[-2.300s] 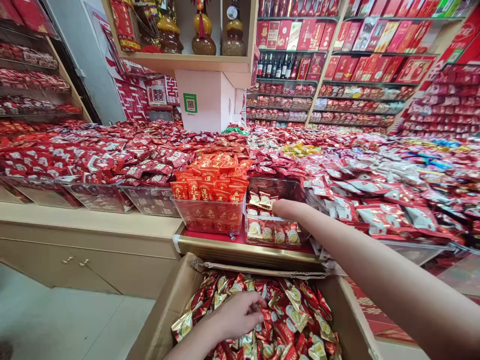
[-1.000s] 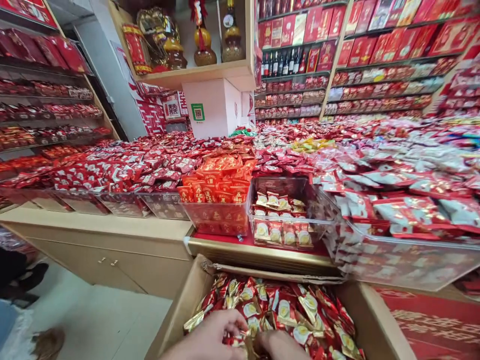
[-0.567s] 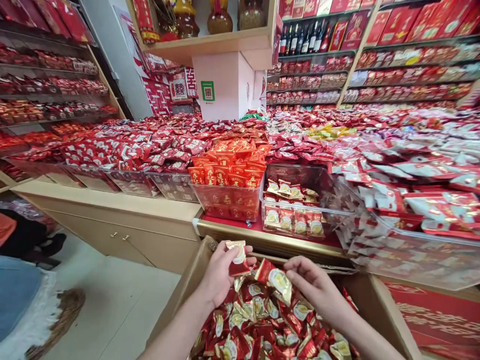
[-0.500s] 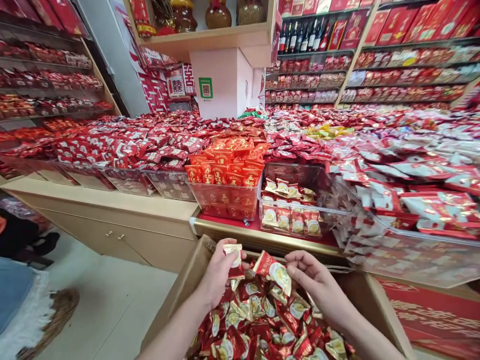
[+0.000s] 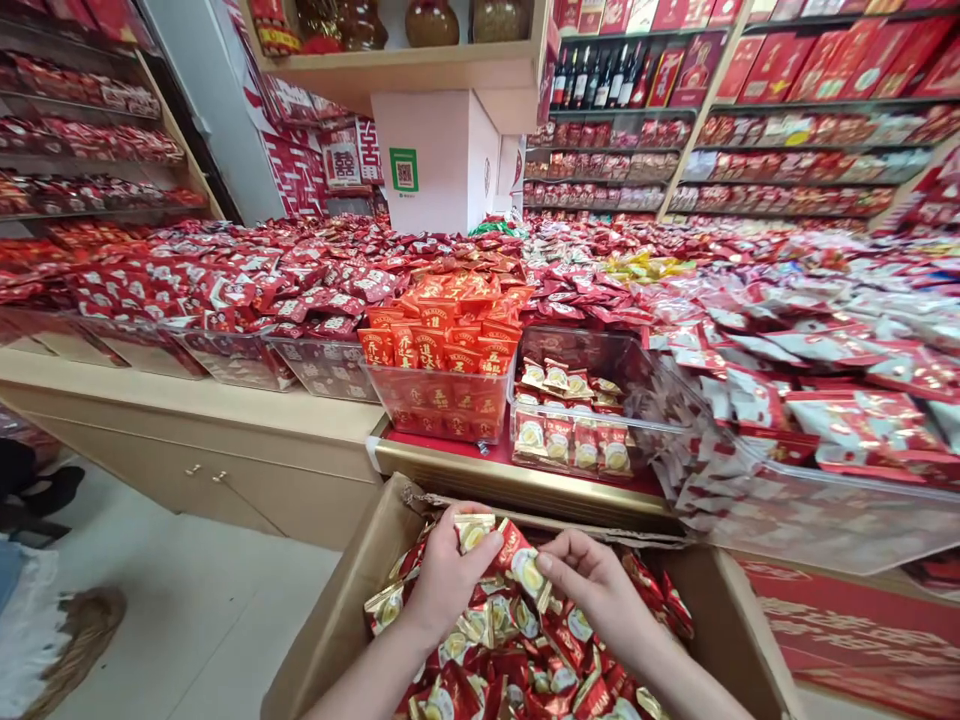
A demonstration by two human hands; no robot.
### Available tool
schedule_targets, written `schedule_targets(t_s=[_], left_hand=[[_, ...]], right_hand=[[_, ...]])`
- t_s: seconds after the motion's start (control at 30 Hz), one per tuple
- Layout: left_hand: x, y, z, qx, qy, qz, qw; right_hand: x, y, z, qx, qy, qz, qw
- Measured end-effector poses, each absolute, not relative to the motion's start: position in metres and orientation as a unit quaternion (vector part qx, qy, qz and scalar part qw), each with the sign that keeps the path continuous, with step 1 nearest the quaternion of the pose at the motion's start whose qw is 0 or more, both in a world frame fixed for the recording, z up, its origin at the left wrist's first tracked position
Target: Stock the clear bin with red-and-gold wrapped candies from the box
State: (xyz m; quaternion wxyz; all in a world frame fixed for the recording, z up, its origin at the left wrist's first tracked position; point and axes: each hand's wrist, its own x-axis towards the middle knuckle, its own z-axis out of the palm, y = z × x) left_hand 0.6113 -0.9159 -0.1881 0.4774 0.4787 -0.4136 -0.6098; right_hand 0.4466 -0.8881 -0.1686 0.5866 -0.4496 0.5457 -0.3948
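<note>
Over an open cardboard box (image 5: pixel 330 605), my left hand (image 5: pixel 450 572) pinches a small red-and-gold snack packet (image 5: pixel 472 527) between thumb and fingers. A second packet (image 5: pixel 523 562) of the same kind lies beside it, its left end under my left thumb. My right hand (image 5: pixel 596 585) is closed on the right edge of this second packet. Loose packets (image 5: pixel 517 650) with the same round pale picture fill the box below both hands. What is inside the wrappers does not show.
Past the box, a clear bin (image 5: pixel 652 432) holds upright rows of matching packets. Left of it stands a bin of orange packets (image 5: pixel 442 345); to the right, a large clear bin (image 5: pixel 847 510) is heaped with red-and-white packets. A wooden cabinet (image 5: pixel 247 470) runs leftward.
My left hand has brought its packet against the second one, and its thumb now reaches onto that packet. My right hand has moved slightly left and down with it. The view has shifted a little.
</note>
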Motion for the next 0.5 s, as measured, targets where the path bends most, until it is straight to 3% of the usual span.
schedule_targets(t_s=[0.23, 0.33, 0.5], left_hand=[[0.616, -0.909, -0.191, 0.437, -0.394, -0.685, 0.429], [0.618, -0.910, -0.191, 0.434, -0.333, -0.730, 0.410], [0.622, -0.910, -0.192, 0.390, -0.260, -0.801, 0.373]], right_hand=[[0.451, -0.883, -0.182, -0.468, 0.550, -0.394, 0.569], [0.450, -0.880, -0.177, -0.638, 0.523, -0.351, 0.443], [0.452, -0.872, -0.173, -0.864, 0.432, -0.222, 0.136]])
